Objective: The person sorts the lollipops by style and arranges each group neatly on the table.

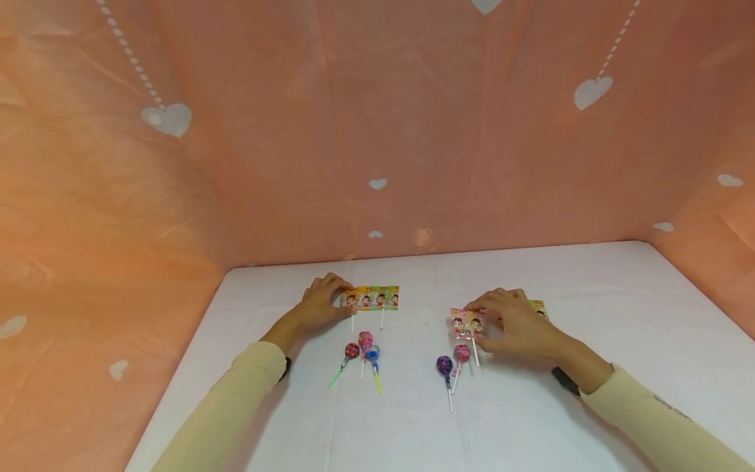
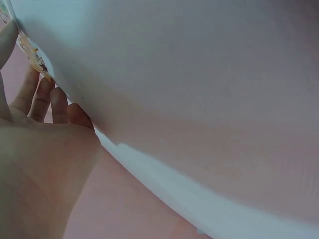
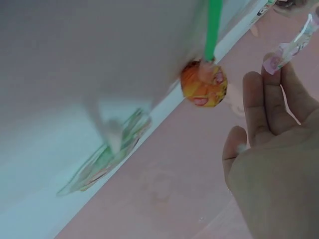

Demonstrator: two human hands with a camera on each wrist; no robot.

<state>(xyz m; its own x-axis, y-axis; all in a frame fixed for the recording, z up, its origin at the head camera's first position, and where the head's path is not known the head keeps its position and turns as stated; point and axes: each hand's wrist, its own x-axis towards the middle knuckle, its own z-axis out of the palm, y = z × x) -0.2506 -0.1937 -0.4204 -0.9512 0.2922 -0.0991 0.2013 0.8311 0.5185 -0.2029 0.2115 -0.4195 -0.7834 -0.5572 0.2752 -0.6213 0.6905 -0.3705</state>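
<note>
My left hand point(image 1: 323, 303) is at the far left of the white table, its thumb and fingers pinching the edge of a flat orange-wrapped lollipop point(image 1: 362, 299). Against that one lies a green-wrapped flat lollipop point(image 1: 386, 299). Between the thumb and fingers of my right hand point(image 1: 513, 324) is a flat pink-wrapped lollipop point(image 1: 467, 322), its white stick slanting down. Beyond the right hand, a green flat packet point(image 1: 538, 307) is partly hidden. The right wrist view also shows an orange round lollipop point(image 3: 204, 87) with a green stick near that hand.
Nearer me on the left lie a red lollipop point(image 1: 352, 351), a pink one point(image 1: 366, 339) and a blue one point(image 1: 372, 354), heads close together. A purple lollipop point(image 1: 445, 365) and another pink one point(image 1: 462, 353) lie before the right hand. Orange cloth point(image 1: 377, 131) walls the table's back and sides.
</note>
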